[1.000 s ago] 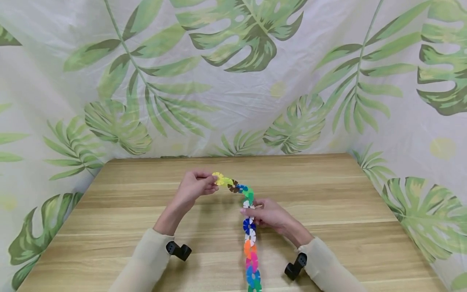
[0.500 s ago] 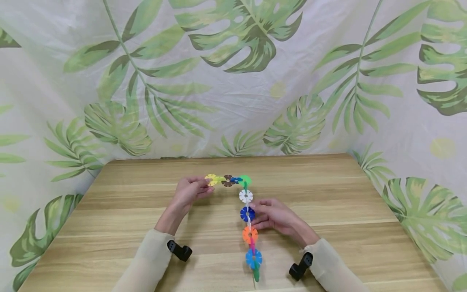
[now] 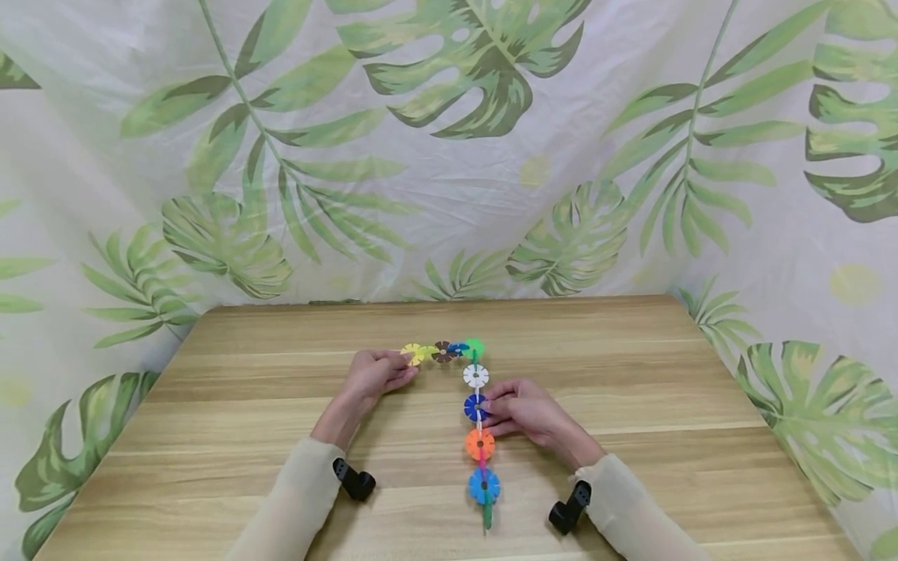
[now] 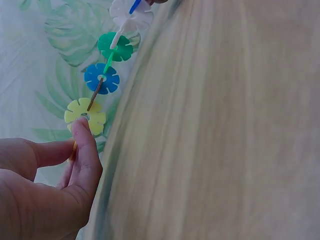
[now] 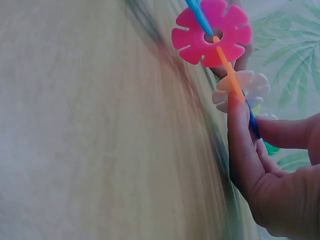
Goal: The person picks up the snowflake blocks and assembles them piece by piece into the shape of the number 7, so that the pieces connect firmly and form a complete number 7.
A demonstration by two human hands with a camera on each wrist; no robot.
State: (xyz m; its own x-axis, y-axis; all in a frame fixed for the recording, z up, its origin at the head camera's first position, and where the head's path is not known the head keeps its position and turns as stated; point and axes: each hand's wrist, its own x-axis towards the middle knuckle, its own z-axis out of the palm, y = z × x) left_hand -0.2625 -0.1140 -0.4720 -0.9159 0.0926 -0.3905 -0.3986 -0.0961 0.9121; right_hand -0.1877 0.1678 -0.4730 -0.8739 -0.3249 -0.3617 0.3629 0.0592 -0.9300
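Note:
A chain of colourful slotted snowflake discs bends at a light green disc [image 3: 475, 347], with one run going left and the other toward the near side. At the left end, my left hand [image 3: 370, 372] pinches a yellow snowflake disc [image 4: 74, 150] between thumb and fingers. My right hand [image 3: 522, 413] pinches the dark blue snowflake disc [image 5: 254, 122] partway along the near run. Beyond it toward me follow an orange disc [image 3: 480, 445], a pink disc [image 5: 212, 32], a light blue disc [image 3: 484, 486] and a green disc [image 3: 487, 515] at the end, seen edge-on.
Under the chain lies a wood-grain table [image 3: 281, 335]. A leaf-printed cloth [image 3: 449, 195] hangs behind and at both sides of it. Each sleeve carries a black wrist camera, the left camera [image 3: 354, 479] and the right camera [image 3: 570, 508].
My right hand's grip has gone from near the white discs to the dark blue one. The near run has swung away from me, turned its discs, and its green end has come into view.

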